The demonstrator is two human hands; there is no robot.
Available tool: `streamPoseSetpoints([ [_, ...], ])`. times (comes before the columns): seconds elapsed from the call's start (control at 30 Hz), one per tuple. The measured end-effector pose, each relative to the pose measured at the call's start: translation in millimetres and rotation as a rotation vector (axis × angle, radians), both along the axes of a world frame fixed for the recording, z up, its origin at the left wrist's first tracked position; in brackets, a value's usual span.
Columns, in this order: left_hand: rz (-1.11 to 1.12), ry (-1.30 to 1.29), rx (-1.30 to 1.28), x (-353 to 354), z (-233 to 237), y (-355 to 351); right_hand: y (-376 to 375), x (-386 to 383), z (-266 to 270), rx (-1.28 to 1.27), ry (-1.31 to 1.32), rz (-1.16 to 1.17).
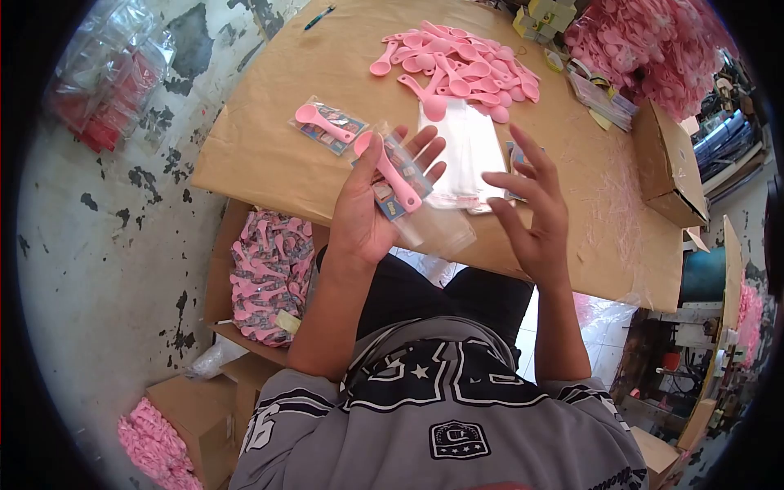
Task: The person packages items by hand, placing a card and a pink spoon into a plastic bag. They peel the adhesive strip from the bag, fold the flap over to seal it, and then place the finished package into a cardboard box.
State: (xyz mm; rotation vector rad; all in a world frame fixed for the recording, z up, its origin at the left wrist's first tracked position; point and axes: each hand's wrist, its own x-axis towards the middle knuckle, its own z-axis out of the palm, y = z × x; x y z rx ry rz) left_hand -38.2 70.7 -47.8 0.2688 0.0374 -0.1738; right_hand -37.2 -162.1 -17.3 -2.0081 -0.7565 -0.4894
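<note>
A pink spoon [392, 173] lies over a printed card inside a clear plastic bag [437, 229], all held in my left hand [367, 204] with the thumb near the spoon's bowl. My right hand [535, 212] is raised to the right, fingers apart and holding nothing. Between and behind the hands is a stack of clear bags [465, 155] on the brown table [278, 73]. Another bagged spoon with a card [329, 125] lies to the left of my left hand. Part of a printed card [516, 155] shows behind my right fingers.
Loose pink spoons [465, 65] are heaped at the table's far side. A cardboard box [665, 163] stands at the right edge. Below the left edge, an open box holds bagged spoons [265, 278]. A pen [319, 17] lies at the far left.
</note>
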Motion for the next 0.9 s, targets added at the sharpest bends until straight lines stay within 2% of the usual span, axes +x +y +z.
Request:
streamPoseSetpoints([
  [0.1,-0.111,-0.023,0.026,-4,6,-8,16,5,0,-0.192,-0.176,0.010],
  [0.27,-0.236,-0.013,0.104,-5,4,-21,32,7,5,-0.147,-0.196,0.138],
  [0.37,-0.163,0.009,0.149,-4,9,-20,22,11,6,-0.025,-0.127,0.138],
  [0.4,-0.077,0.023,0.266,-5,9,-16,17,13,12,0.089,-0.077,0.190],
  [0.5,0.007,-0.137,0.564,-8,15,-10,8,14,4,0.254,0.156,0.143],
  [0.63,-0.093,-0.325,0.865,-19,33,-19,13,1,9,0.364,0.576,0.123],
  [0.67,-0.047,-0.307,0.856,-18,27,-24,16,2,0,0.385,0.574,0.162],
  [0.77,-0.124,-0.172,0.885,-22,28,-22,15,-4,-2,0.451,0.730,0.190],
  [0.87,-0.001,-0.139,0.884,-26,25,-23,6,-2,0,0.279,0.682,-0.035],
  [0.9,0.026,-0.161,0.902,-27,23,-23,6,1,1,0.170,0.450,-0.140],
])
